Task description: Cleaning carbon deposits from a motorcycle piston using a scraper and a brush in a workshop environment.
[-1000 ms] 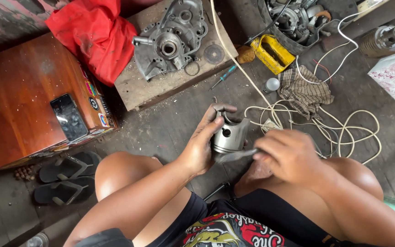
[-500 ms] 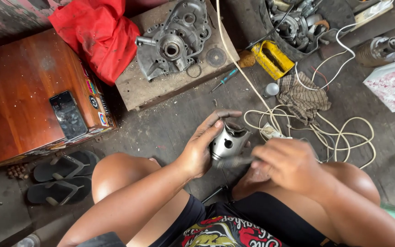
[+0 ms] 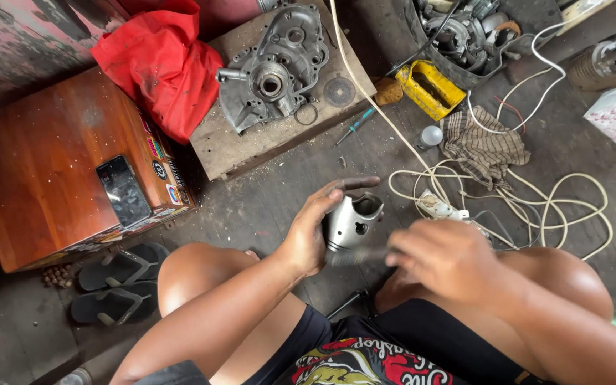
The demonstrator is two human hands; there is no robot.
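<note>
One silver metal piston (image 3: 351,221) sat in the left hand (image 3: 311,232), whose fingers curled round its side with the index finger laid over its open top, so the grip was closed firmly on it, just above and between the person's two bare knees. The right hand (image 3: 443,260), just right of the piston, was blurred; its fingers were closed round one thin dark tool (image 3: 358,255) whose tip met the piston's lower edge, though what kind of tool it was I cannot tell. Up and left of the piston lay one wooden board (image 3: 251,146) bearing one grey engine casing (image 3: 272,68), one round dark disc (image 3: 339,91) and one thin ring (image 3: 306,114). One red cloth (image 3: 162,60) was bunched further left of the casing, above one brown wooden box (image 3: 37,171) with one dark phone (image 3: 124,190) lying on its top. Two black sandals (image 3: 119,285) lay side by side well to the lower left of the piston. Up and right of the piston were one screwdriver (image 3: 354,127), one yellow block (image 3: 433,89), one small pale round bulb (image 3: 430,135), one checked rag (image 3: 485,146) and one tangle of white cable (image 3: 536,207) looping on the floor.
</note>
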